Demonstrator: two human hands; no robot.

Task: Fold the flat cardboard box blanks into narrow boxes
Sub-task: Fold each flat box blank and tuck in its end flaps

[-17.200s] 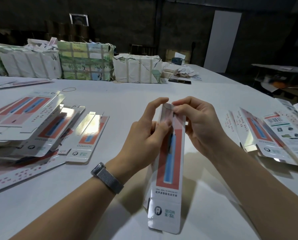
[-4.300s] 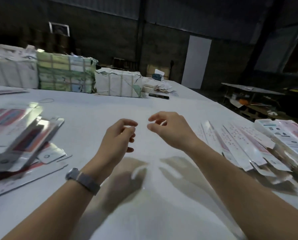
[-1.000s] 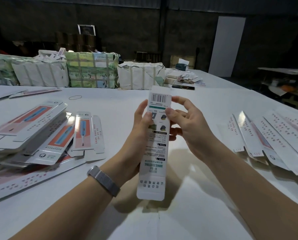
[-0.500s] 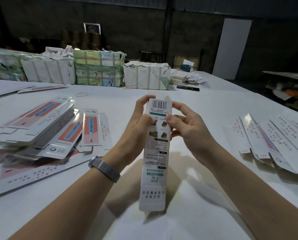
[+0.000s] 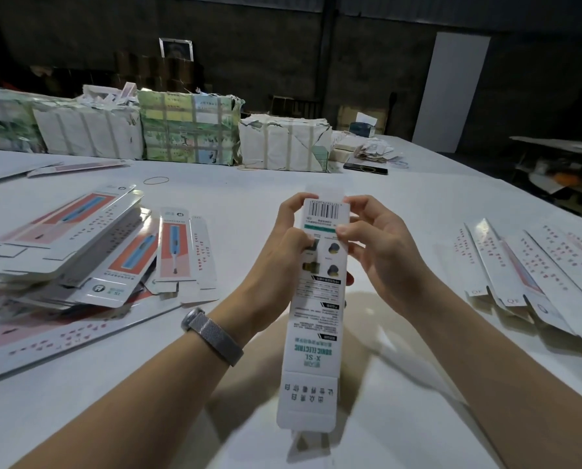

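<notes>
- The left hand [image 5: 283, 245] and the right hand [image 5: 381, 252] each have a narrow grip, pinching the upper end of a long white box blank [image 5: 316, 316] from either side, near its barcode.
- The blank is held upright above the white surface [image 5: 401, 384], its lower flap hanging toward the person.
- A wristband [image 5: 211, 335] sits on the left wrist.
- A heap of flat blanks [image 5: 79, 252] lies to the left; a row of folded boxes [image 5: 526, 272] lies to the right.
- Wrapped bundles [image 5: 188, 130] line the far edge.
</notes>
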